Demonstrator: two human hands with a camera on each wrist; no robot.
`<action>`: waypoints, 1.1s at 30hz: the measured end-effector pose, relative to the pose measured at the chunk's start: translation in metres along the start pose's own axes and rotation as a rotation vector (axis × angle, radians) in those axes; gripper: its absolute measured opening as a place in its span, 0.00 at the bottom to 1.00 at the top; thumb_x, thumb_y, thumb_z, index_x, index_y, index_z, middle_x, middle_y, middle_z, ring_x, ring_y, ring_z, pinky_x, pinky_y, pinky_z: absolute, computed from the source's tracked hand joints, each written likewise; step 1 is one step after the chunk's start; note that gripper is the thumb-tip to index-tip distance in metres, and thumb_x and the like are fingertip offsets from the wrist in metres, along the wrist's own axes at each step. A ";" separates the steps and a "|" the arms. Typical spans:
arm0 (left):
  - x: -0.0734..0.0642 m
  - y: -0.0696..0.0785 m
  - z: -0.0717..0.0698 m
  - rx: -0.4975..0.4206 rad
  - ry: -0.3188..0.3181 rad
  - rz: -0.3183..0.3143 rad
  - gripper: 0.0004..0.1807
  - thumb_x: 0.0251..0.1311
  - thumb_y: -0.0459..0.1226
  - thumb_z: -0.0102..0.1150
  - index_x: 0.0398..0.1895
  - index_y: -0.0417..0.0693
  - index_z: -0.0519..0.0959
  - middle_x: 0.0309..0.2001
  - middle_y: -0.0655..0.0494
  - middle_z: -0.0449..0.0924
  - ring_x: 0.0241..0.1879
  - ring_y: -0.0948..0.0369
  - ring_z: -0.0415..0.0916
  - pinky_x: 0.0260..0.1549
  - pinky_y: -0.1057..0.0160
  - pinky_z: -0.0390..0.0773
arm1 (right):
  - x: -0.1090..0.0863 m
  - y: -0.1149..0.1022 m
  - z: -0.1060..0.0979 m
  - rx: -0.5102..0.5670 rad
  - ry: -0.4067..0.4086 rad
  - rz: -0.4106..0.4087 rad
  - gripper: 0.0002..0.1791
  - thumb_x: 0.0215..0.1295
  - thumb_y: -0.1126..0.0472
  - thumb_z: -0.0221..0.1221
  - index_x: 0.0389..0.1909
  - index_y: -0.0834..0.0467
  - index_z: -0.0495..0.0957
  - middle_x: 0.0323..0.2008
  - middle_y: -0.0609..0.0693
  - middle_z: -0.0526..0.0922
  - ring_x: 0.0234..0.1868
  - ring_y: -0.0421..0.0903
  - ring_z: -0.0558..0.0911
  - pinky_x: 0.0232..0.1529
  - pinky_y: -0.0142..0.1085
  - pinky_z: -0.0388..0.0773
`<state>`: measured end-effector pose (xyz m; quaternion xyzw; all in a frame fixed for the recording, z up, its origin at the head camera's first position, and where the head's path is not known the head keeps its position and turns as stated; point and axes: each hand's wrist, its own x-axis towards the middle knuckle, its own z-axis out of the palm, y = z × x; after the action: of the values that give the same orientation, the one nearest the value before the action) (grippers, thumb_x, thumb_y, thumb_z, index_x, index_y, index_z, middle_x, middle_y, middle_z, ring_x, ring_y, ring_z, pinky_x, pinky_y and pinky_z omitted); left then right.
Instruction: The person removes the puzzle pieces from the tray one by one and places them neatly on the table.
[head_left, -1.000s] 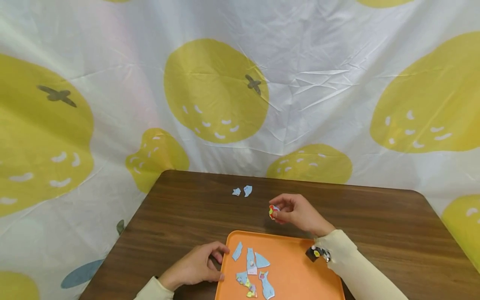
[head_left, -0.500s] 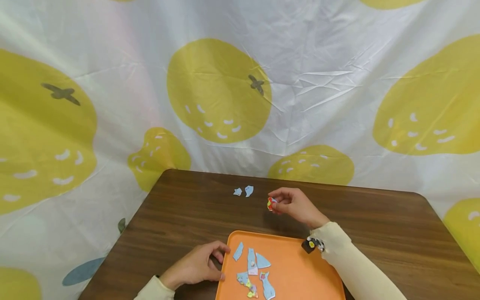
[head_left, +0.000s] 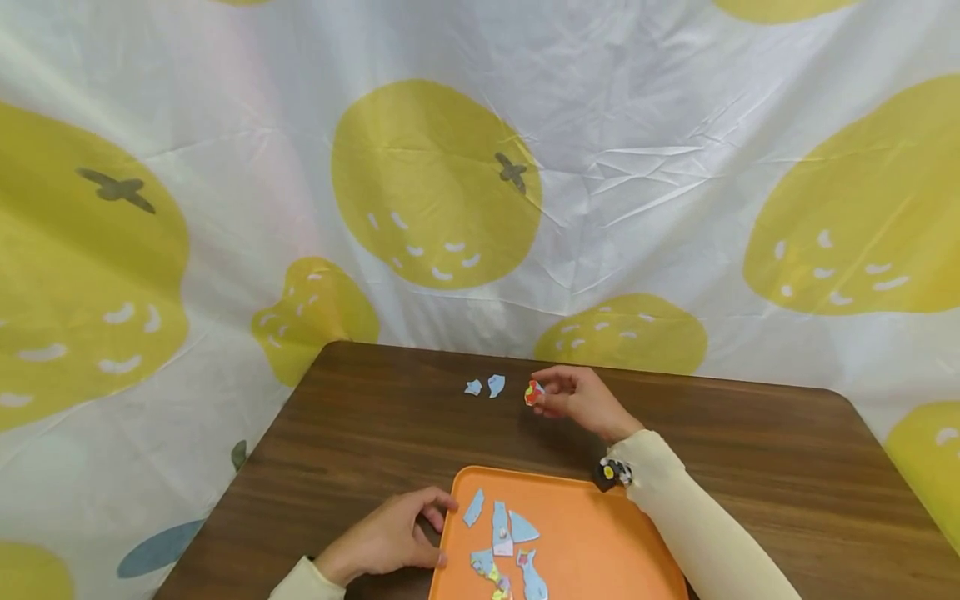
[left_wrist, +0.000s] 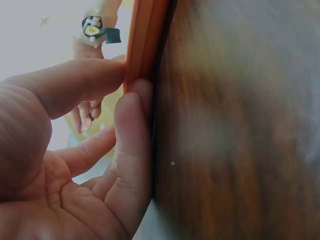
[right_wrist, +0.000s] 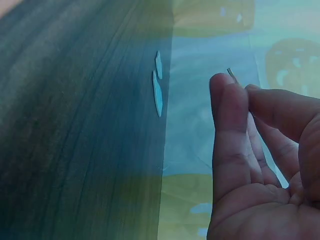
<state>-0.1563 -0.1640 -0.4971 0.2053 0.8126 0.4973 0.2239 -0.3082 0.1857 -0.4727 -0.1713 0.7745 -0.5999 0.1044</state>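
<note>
Red piece (head_left: 532, 393) | partly hidden in right fingers (right_wrist: 231, 110) | tray (head_left: 600, 554) cropped below

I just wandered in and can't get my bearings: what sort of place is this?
Probably a small curtained-off tabletop workspace; the room beyond isn't shown. A fruit-print curtain hangs behind a wood-grain table, and an orange tray there holds loose pieces.

Eight-plus pieces (head_left: 522, 527), one tray (head_left: 600, 533)
</note>
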 end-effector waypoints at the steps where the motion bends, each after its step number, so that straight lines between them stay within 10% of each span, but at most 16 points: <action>1: 0.000 0.000 0.000 0.002 0.000 -0.002 0.32 0.51 0.30 0.79 0.62 0.45 0.78 0.43 0.50 0.80 0.27 0.63 0.83 0.29 0.68 0.81 | 0.002 0.001 0.000 -0.013 0.004 0.005 0.23 0.72 0.68 0.65 0.66 0.65 0.78 0.43 0.66 0.88 0.45 0.65 0.90 0.47 0.47 0.89; 10: 0.001 -0.004 -0.002 0.004 -0.007 -0.020 0.32 0.51 0.32 0.79 0.61 0.47 0.79 0.43 0.52 0.80 0.28 0.63 0.84 0.30 0.68 0.82 | 0.023 0.005 0.002 -0.115 0.004 0.027 0.25 0.71 0.65 0.65 0.67 0.66 0.77 0.42 0.70 0.86 0.31 0.54 0.85 0.29 0.37 0.80; 33: 0.003 -0.005 -0.002 -0.011 -0.004 -0.050 0.30 0.52 0.32 0.80 0.59 0.51 0.80 0.42 0.53 0.79 0.26 0.63 0.83 0.27 0.68 0.80 | 0.058 0.030 0.012 -0.171 0.087 0.171 0.15 0.71 0.63 0.67 0.56 0.63 0.85 0.40 0.57 0.92 0.20 0.40 0.82 0.18 0.32 0.68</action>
<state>-0.1603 -0.1664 -0.5011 0.1848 0.8144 0.4954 0.2391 -0.3615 0.1594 -0.5023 -0.0868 0.8384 -0.5274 0.1063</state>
